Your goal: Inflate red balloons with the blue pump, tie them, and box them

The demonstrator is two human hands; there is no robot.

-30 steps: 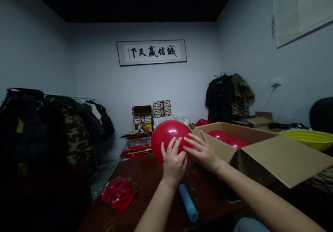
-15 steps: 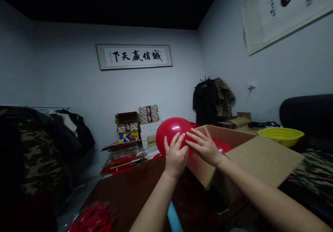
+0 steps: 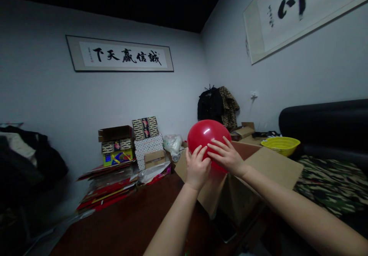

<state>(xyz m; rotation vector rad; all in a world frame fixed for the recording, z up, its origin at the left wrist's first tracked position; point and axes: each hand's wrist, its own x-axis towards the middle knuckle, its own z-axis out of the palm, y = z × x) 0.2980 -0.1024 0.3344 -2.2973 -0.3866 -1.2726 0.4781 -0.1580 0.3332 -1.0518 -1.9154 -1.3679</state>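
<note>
A round, inflated red balloon (image 3: 205, 131) is held over the open cardboard box (image 3: 277, 168). My left hand (image 3: 197, 168) presses on its lower near side, fingers bent and thumb toward the other hand. Just to the right, my right hand (image 3: 227, 157) lies against the balloon with its fingers stretched over the surface. The fingertips of both hands almost meet. What is inside the box is hidden behind the balloon and my right arm.
The box stands on a dark brown table (image 3: 129, 217), with a phone (image 3: 225, 229) beside it. Stacked patterned boxes (image 3: 145, 128) and red flat packs (image 3: 112, 191) fill the far left. A yellow basket (image 3: 281, 145) sits right, near a black sofa (image 3: 324, 122).
My view has turned right. Both hands have moved the balloon rightward relative to the box, so it now hangs over the opening. The balloon seen inside the box earlier is now hidden.
</note>
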